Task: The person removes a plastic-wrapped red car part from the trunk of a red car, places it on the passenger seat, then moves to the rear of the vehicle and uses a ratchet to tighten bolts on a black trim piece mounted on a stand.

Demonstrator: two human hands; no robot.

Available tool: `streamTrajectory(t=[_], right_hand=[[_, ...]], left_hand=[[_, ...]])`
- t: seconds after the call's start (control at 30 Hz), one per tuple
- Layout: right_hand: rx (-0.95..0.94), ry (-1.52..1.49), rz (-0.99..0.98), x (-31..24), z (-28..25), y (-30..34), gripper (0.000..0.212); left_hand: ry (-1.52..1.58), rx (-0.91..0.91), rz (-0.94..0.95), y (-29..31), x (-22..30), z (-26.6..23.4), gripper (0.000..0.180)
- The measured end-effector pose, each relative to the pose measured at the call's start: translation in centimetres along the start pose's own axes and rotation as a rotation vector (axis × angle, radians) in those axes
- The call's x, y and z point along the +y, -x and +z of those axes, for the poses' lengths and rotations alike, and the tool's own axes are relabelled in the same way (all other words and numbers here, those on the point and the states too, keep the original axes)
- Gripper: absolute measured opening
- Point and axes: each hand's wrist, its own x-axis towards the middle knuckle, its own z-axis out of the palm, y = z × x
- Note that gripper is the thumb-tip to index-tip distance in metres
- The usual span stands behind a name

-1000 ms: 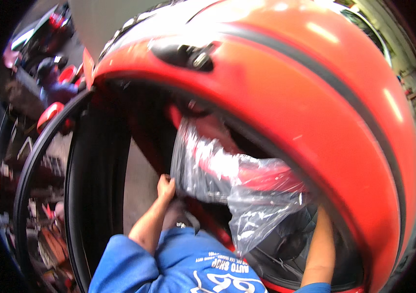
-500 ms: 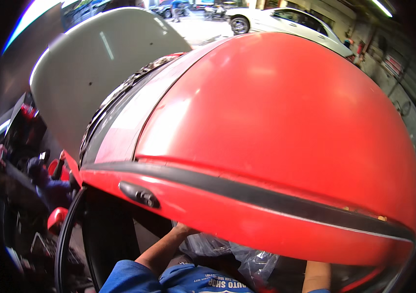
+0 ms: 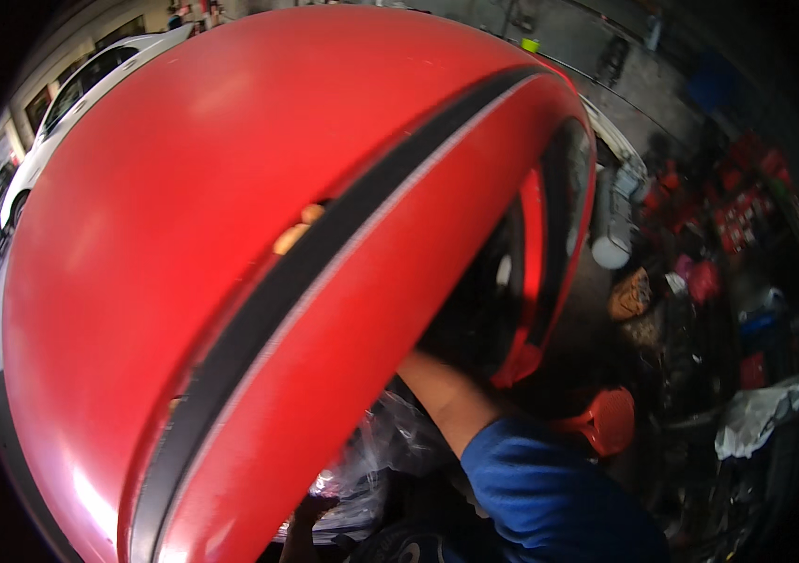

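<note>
The red car roof (image 3: 184, 178) fills much of the view, with a black trim strip (image 3: 278, 310) running along its near side. My right forearm (image 3: 451, 399), in a blue sleeve, reaches under the roof's edge into the car, and the roof hides that hand. Low in the view, my left hand (image 3: 313, 509) is dark and partly covered, close to clear plastic sheeting (image 3: 362, 483) inside the door opening. Its fingers cannot be made out. Small yellowish bits (image 3: 298, 230) lie along the trim strip.
A red stool-like object (image 3: 606, 422) stands on the floor right of my arm. Beyond it are a grey cylinder (image 3: 612, 230), a crumpled white sheet (image 3: 765, 413) and clutter with red items. A white car (image 3: 81, 89) is parked at the far left.
My view has swung right toward the car's rear. The raised hood and the person beside the front door have left the picture. My right arm now shows more fully, still reaching under the roof.
</note>
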Motion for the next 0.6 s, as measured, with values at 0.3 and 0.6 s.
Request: streamTrajectory(t=[0.3, 0.6], right_hand=[[0.335, -0.430, 0.087, 5.8, 1.6, 11.1, 0.067], [-0.113, -1.096, 0.443, 2.7, -0.3, 28.3, 0.061]], left_hand=[[-0.010, -0.116, 0.124, -0.2, 0.3, -1.1, 0.131], [0.083, -0.206, 0.256, -1.7, -1.4, -1.3, 0.110]])
